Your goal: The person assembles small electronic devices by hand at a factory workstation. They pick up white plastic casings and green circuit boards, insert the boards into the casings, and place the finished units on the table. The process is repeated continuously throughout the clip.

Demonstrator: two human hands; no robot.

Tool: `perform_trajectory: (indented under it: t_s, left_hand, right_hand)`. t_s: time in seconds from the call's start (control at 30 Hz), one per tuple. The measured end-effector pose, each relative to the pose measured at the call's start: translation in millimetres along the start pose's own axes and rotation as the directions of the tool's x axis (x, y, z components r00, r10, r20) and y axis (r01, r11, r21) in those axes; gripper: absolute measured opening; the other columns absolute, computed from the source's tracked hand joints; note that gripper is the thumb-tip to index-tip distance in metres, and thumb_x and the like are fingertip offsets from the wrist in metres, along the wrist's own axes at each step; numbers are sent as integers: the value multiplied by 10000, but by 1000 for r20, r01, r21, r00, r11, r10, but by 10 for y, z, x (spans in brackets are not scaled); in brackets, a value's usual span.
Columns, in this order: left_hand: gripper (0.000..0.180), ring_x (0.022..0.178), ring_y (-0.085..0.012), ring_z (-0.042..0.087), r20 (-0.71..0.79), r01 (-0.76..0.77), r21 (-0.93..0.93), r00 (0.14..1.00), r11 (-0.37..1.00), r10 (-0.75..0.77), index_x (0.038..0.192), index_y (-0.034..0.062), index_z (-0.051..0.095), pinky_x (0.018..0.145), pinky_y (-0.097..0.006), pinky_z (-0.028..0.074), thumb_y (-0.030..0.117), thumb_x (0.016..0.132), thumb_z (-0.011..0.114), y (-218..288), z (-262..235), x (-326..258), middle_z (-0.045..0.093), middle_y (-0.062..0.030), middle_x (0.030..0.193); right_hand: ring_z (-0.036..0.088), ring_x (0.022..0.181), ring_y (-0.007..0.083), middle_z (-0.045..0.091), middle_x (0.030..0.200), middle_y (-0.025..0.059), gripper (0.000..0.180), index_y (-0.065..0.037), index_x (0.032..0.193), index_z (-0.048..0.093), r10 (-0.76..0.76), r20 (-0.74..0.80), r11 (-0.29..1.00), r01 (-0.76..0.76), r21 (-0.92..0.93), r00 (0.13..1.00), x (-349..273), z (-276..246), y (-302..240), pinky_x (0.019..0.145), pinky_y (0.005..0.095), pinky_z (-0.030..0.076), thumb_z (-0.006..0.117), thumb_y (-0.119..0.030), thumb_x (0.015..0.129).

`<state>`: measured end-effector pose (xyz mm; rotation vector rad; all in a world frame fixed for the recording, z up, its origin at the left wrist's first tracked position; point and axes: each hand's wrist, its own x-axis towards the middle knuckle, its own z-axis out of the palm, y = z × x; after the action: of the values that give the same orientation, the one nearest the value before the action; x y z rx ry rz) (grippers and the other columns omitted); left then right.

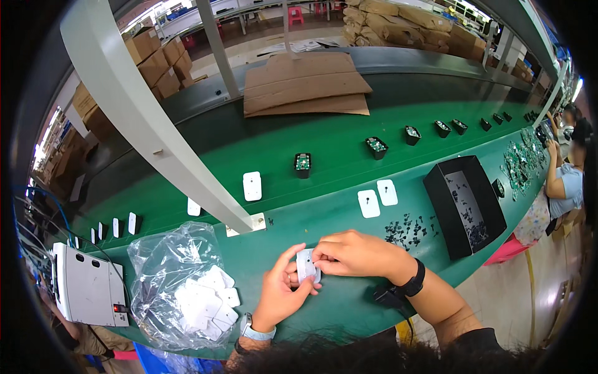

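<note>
Clear bag of white plates lower left. My left hand pinches the white plate at lower centre, long axis roughly vertical in frame. Right hand fingertips grip its top edge. Black tray right.

White cover between 2 hands
</note>
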<state>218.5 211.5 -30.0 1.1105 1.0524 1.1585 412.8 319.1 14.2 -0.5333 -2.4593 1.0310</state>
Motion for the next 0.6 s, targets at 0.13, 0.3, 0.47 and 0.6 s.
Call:
perform_trajectory:
  t_s: [0.13, 0.3, 0.47, 0.6]
  left_hand:
    - [662, 891, -230, 724, -2, -7, 3, 1000, 1000, 7, 1488, -21, 308, 735, -330, 627, -151, 890, 559, -22, 15, -2, 650, -211, 1203]
    - [652, 937, -226, 716, -5, -18, 11, 1000, 1000, 18, 1478, -27, 328, 758, -333, 629, -147, 888, 577, 12, 27, -9, 656, -207, 1190]
    - [644, 977, -210, 699, -30, -98, 69, 994, 993, 101, 1469, -34, 335, 769, -333, 628, -132, 892, 602, 5, 56, 12, 674, -198, 1151]
    - [618, 987, -201, 693, -54, -93, 74, 994, 993, 97, 1445, -36, 331, 769, -326, 624, -123, 897, 602, 8, 69, -8, 679, -192, 1140]
  right_hand:
    - [647, 742, 361, 647, 834, 140, 113, -11, 905, 604, -58, -37, 997, 56, -58, 998, 8, 27, 10, 661, 431, 529, 656, -110, 886]
    - [628, 741, 350, 605, 806, 132, 124, -10, 905, 593, -143, -82, 983, 133, -124, 986, 15, 87, 32, 656, 442, 518, 658, -115, 900]
    - [631, 719, 310, 609, 814, 102, 110, -25, 913, 616, -186, -89, 963, 163, -214, 979, 25, 115, 32, 635, 406, 531, 689, -99, 878]
    - [621, 724, 315, 600, 807, 110, 118, -16, 916, 611, -185, -73, 961, 165, -221, 980, 32, 96, -25, 641, 411, 524, 688, -94, 872]
